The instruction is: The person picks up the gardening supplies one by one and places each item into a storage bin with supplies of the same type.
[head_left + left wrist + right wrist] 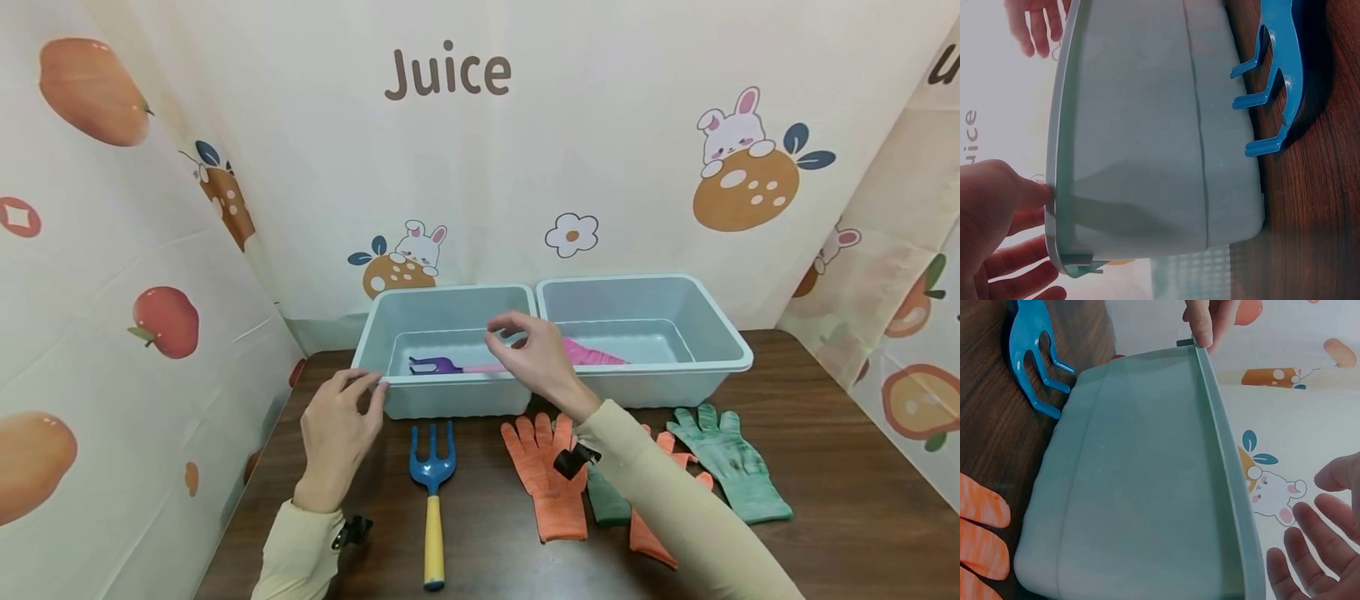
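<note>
Left bin opens upward, left hand gripping its rim.

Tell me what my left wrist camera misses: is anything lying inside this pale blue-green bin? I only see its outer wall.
Observer: Yes. In the head view, a purple garden fork with a pink handle lies inside that pale blue-green bin.
Operator: My picture cuts off the blue garden fork. What colour is its handle?
Observer: The head view shows a yellow handle.
Operator: And what comes next to its right on the wooden table?
Observer: An orange glove, lying in front of the bins.
</note>
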